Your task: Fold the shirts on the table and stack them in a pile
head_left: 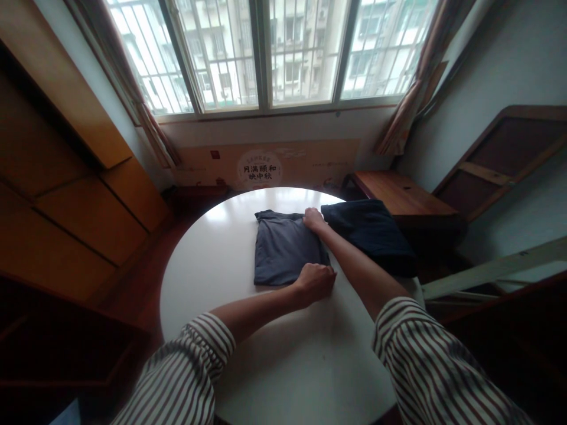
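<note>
A grey folded garment [283, 245] lies flat on the white round table [199, 277]; its exact kind does not show. My left hand [315, 282] is closed at the near right corner of this garment, with the fingers curled around its edge. At the far right corner, my right hand [313, 219] is also closed on the cloth. Just to the right rests a dark navy folded cloth [370, 233], partly behind my right forearm. The fingertips of both hands are mostly hidden.
Beyond the table, a barred window [266, 59] spans the wall above a printed banner [261, 165]. Wooden cabinets [84, 224] stand to the left. A low wooden desk [403, 192] is at the back right, near a leaning framed panel [505, 159].
</note>
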The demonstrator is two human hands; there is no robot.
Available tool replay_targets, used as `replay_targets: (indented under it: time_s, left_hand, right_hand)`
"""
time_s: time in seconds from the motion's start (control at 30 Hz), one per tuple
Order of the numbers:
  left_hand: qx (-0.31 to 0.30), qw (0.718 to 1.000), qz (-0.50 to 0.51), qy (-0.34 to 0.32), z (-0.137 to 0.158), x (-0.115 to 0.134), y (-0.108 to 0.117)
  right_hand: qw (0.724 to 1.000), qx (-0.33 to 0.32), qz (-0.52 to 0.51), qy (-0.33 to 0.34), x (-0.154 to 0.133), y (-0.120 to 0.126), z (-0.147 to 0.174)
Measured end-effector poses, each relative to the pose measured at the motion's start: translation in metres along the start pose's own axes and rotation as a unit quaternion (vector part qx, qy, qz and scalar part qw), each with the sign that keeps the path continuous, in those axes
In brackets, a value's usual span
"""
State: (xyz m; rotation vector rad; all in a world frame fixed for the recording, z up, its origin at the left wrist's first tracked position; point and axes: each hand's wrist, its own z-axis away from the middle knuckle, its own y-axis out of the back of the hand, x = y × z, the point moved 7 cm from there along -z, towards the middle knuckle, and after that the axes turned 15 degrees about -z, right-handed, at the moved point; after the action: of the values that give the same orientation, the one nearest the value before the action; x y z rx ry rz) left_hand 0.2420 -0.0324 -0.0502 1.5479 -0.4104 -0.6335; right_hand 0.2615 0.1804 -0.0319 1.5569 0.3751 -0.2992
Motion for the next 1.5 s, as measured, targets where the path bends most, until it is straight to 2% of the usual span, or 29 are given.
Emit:
replay_targets:
  time_s: [0.2, 0.3, 0.4, 0.5, 0.57, 0.6, 0.67, 0.73, 0.83, 0.9, 0.97, 1.1, 1.2, 1.3, 1.4, 1.5]
  left_hand:
    - [0.053, 0.998, -0.023, 0.0, 0.003, 0.001, 0.002]
    - [0.061, 0.997, -0.042, -0.027, 0.004, 0.012, 0.002]
    - [0.035, 0.998, -0.035, -0.036, 0.003, 0.022, 0.001]
    - [0.004, 1.0, 0.014, -0.009, 0.007, 0.015, 0.004]
    - [0.004, 0.999, 0.034, 0.026, 0.013, -0.011, 0.009]
    - [0.008, 0.998, 0.035, 0.049, 0.017, -0.032, 0.012]
    - [0.025, 0.993, 0.024, 0.109, 0.021, -0.088, 0.018]
    - [0.048, 0.977, 0.017, 0.207, 0.024, -0.157, 0.022]
    - [0.078, 0.943, 0.033, 0.321, 0.021, -0.243, 0.017]
    - [0.092, 0.929, 0.068, 0.351, 0.014, -0.276, 0.008]
    - [0.091, 0.923, 0.099, 0.361, 0.005, -0.29, -0.004]
    - [0.083, 0.921, 0.123, 0.359, -0.008, -0.295, -0.022]
    - [0.09, 0.917, 0.138, 0.364, -0.012, -0.301, -0.028]
    - [0.09, 0.914, 0.151, 0.365, -0.011, -0.306, -0.03]
    - [0.098, 0.91, 0.148, 0.373, 0.001, -0.302, -0.028]
    - [0.115, 0.896, 0.146, 0.404, 0.025, -0.287, -0.029]
  right_hand:
    - [1.0, 0.014, -0.012, 0.013, -0.002, -0.004, 0.002]
    - [0.999, 0.03, -0.017, 0.031, -0.01, 0.001, 0.004]
    - [0.998, 0.035, -0.018, 0.052, -0.02, 0.007, 0.008]
    - [0.997, 0.038, -0.013, 0.073, -0.03, 0.015, 0.022]
    - [0.994, 0.047, -0.01, 0.095, -0.036, 0.021, 0.041]
    - [0.993, 0.05, -0.009, 0.109, -0.037, 0.023, 0.055]
    - [0.989, 0.046, -0.01, 0.141, -0.039, 0.023, 0.09]
    - [0.979, 0.012, -0.017, 0.204, -0.044, 0.014, 0.131]
    - [0.928, -0.075, -0.023, 0.365, -0.059, -0.008, 0.194]
    - [0.895, -0.106, -0.007, 0.433, -0.064, -0.02, 0.223]
    - [0.882, -0.112, 0.025, 0.458, -0.066, -0.029, 0.234]
    - [0.863, -0.122, 0.066, 0.486, -0.068, -0.043, 0.237]
    - [0.85, -0.136, 0.066, 0.504, -0.068, -0.052, 0.244]
    - [0.85, -0.133, 0.055, 0.507, -0.07, -0.054, 0.254]
    - [0.87, -0.116, 0.007, 0.48, -0.072, -0.04, 0.25]
    - [0.928, -0.06, -0.036, 0.366, -0.06, -0.013, 0.215]
